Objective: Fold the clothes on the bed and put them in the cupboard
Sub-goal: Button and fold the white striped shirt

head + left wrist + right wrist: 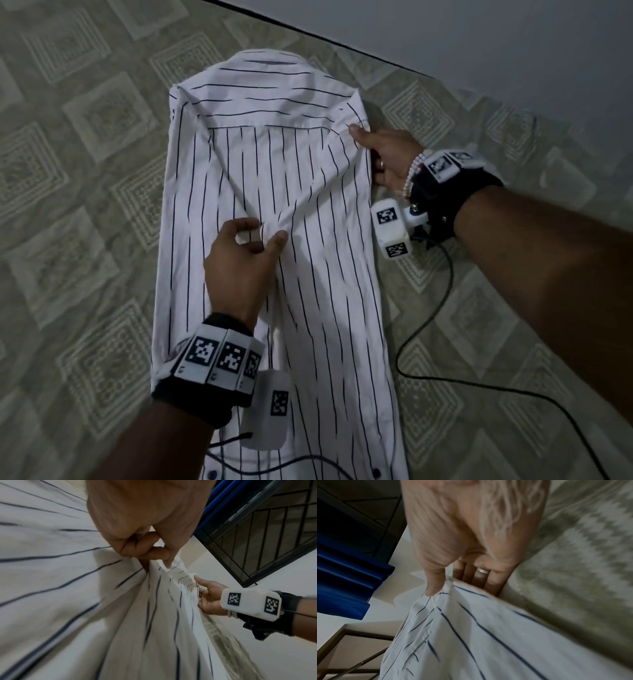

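Both hands (239, 260) (387, 157) pinch folds of the thin pinstriped cotton shirt (308, 274).

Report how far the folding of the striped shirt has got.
Done: the striped shirt lies spread back-up on the patterned bedspread, its sides turned in.
In hand: the left hand pinches fabric at mid-back, and the right hand grips the shoulder edge, thumb on top.
Left: folding it lengthwise and putting it away; no cupboard shows.
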